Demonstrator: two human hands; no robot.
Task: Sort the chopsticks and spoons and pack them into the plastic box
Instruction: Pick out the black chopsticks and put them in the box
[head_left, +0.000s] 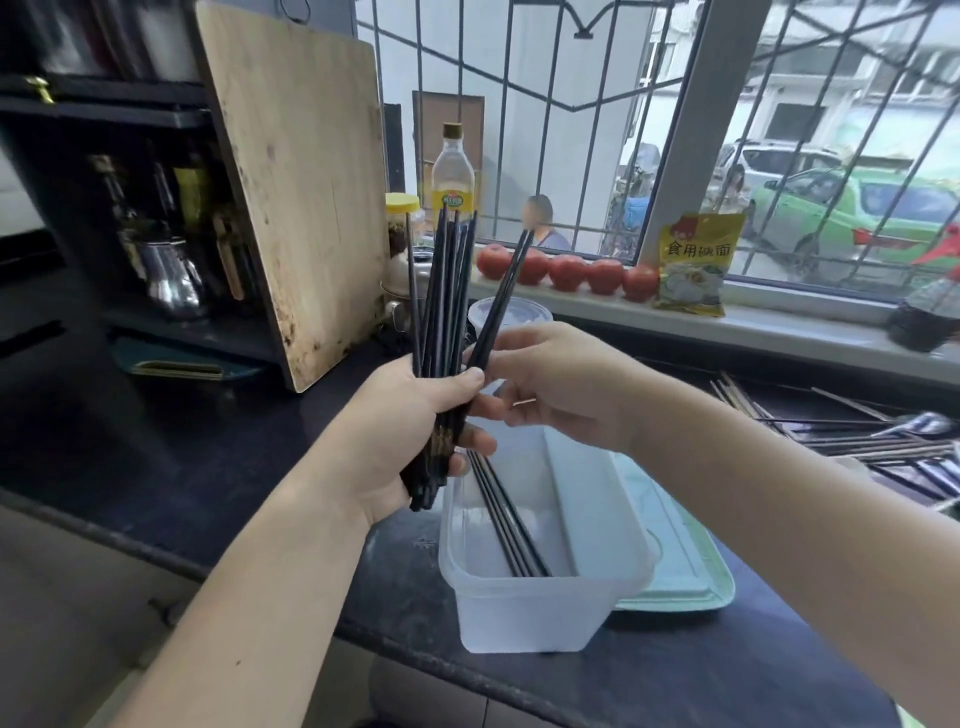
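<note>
Landmark: the plastic box (540, 597), translucent white, sitting on the dark worktop (218, 457) near its front edge. All places below are taken from it.

Lid: a pale green lid (685, 561) lies flat just to the right of the box, partly tucked under its side.

Unsorted pile: well to the right of the box and farther back, loose chopsticks and spoons (883, 441) lie crossed on the worktop. Not yet touched in this step.

Already packed: a few black chopsticks (511, 530) lie inside the box, along its left half, tips toward the near wall.

Bundle: above the box's far left corner my left hand (410, 436) holds a bundle of black chopsticks (441, 291) upright, tips fanning unevenly. Grip: fingers wrapped tight around the lower ends.

Pair: my right hand (550, 389), just above the far end of the box, pinches two black chopsticks (506, 296) at the lower part, tilted off to the right of the bundle.

Step in hand (judgement): gathering the black chopsticks by kind; the pair is either joining or leaving the bundle, cannot tell which.

Next move calls for: squaring the ends level, then lowering the lot lengthwise beside those already in the box, leaving the right half free for spoons.
</note>
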